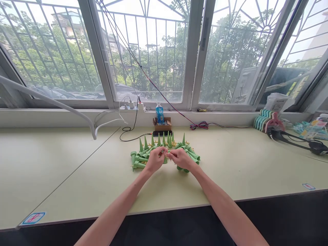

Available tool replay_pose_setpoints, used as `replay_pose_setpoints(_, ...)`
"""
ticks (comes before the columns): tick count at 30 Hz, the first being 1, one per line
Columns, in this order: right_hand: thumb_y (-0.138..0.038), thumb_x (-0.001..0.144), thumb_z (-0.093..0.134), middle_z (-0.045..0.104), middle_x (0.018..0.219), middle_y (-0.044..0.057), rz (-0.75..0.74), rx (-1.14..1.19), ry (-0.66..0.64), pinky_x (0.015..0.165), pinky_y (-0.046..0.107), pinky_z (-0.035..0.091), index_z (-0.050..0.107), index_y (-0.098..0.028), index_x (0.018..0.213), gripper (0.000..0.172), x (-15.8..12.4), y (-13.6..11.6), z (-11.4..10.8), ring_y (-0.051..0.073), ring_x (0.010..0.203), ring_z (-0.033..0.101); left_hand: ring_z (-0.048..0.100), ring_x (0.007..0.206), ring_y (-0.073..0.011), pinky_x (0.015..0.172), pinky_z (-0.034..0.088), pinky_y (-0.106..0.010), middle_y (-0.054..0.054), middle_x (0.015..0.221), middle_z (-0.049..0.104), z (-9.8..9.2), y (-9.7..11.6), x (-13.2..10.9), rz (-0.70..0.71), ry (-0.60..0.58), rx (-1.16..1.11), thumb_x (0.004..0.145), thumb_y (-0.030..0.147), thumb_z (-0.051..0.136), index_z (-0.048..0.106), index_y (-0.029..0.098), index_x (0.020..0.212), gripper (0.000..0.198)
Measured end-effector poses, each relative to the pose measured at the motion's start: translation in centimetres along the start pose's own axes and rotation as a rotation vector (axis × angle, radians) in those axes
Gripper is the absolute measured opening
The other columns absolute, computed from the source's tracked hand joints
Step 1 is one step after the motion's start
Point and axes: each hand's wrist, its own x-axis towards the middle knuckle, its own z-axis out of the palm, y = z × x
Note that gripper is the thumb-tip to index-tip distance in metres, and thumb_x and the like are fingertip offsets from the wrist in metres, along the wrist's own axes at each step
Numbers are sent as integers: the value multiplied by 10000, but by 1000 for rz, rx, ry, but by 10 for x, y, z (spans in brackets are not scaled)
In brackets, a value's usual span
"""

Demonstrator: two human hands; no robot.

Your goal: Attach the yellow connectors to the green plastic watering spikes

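My left hand (pixel 156 159) and my right hand (pixel 180 158) meet at the fingertips above a pile on the table (pixel 164 194). Both are closed in a pinch. What they pinch is too small and too covered by the fingers to make out. Around them lie several green plastic cone spikes (pixel 139 165), most on their sides, with small yellow pieces among them. Behind the hands a row of green spikes (pixel 145 142) stands point up, and one more upright spike (pixel 183 138) is farther right. More green spikes (pixel 194 156) lie beside my right hand.
Behind the pile are a dark phone (pixel 162 133), a small cardboard box (pixel 167 127) and a blue-labelled bottle (pixel 160 114). A coiled cable (pixel 200 125) lies right of them. Black straps (pixel 294 138) and pastel clips (pixel 265 119) are at far right. A white curved arm (pixel 64 105) reaches in from the left.
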Motion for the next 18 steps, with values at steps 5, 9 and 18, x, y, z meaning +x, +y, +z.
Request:
replay_pose_setpoints(5,-476,932,402,364,535,-40,8,-23,13,515,235,266,416,-179,590,453,0,-3,-1,90,512,309,494,619,-122,593,421,-233,-12,694,578,0,0,0,1,2,-6,886,339,437,561,171,708,275)
replay_pose_setpoints(9,-481,914,443,340,531,-47,-8,-41,17,510,236,257,424,-183,603,431,0,-4,-2,93,518,288,505,626,-125,589,425,-234,-14,699,584,0,-2,0,3,1,-4,890,356,439,567,172,712,287)
replay_pose_setpoints(18,-439,935,402,428,531,-28,0,-31,6,512,233,293,448,-180,592,433,1,1,0,96,507,359,501,621,-123,587,429,-230,-14,686,577,0,-1,0,21,0,-13,894,368,423,555,174,702,303)
